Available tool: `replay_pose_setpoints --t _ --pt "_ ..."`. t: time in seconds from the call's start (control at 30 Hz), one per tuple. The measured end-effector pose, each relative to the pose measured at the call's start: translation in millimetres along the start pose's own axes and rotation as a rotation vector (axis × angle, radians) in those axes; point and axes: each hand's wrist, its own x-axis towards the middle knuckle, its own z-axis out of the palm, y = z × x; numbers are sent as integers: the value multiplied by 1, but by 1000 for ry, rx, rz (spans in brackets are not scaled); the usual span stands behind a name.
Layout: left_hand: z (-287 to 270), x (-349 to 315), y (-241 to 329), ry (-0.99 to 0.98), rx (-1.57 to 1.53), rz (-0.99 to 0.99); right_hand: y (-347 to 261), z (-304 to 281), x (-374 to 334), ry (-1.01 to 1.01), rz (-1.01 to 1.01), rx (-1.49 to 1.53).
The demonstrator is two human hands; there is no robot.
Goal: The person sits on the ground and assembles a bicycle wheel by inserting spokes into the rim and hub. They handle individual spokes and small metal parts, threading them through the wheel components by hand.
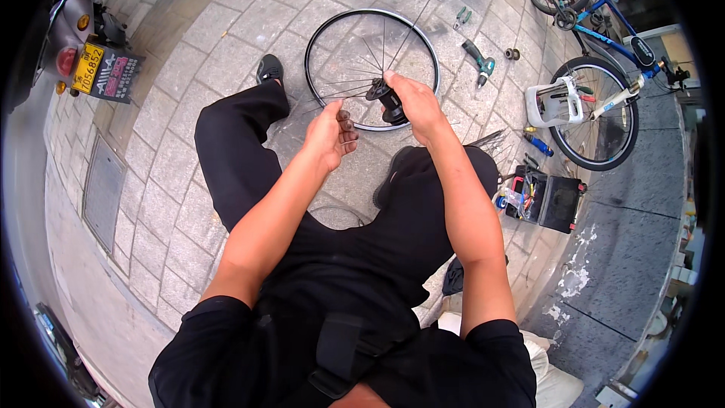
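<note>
My right hand (pixel 417 108) is closed round a black bicycle wheel hub (pixel 392 106), held up between my knees. Thin dark spokes (pixel 365 70) fan out from the hub's flange. Beyond and beneath it, a black wheel rim (pixel 308 49) lies on the paving. To the left of the hub, my left hand (pixel 328 138) has its fingers curled, the thumb and forefinger pinched at a spoke that runs toward the hub. Whether the spokes' outer ends touch the rim is too fine to make out.
Right of the rim lie a cordless drill (pixel 480 63), pliers (pixel 462 17) and a small metal part (pixel 513 54). A blue bicycle (pixel 613 19) lies past a white plastic basket (pixel 531 109). Near my right knee are loose spokes (pixel 487 140) and an open toolbox (pixel 561 204). A parked scooter (pixel 66 30) stands left.
</note>
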Motion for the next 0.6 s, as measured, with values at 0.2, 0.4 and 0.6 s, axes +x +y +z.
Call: replay_pose_setpoints --t 0.2,0.4,0.6 --pt "31 -17 53 -187 488 845 -2 -6 -17 5 -54 -88" --pt "97 -31 85 -305 1081 809 1 -19 -35 -69 -73 -159" --pt "97 -38 77 -350 851 818 5 -28 -47 -98 -2 -109"
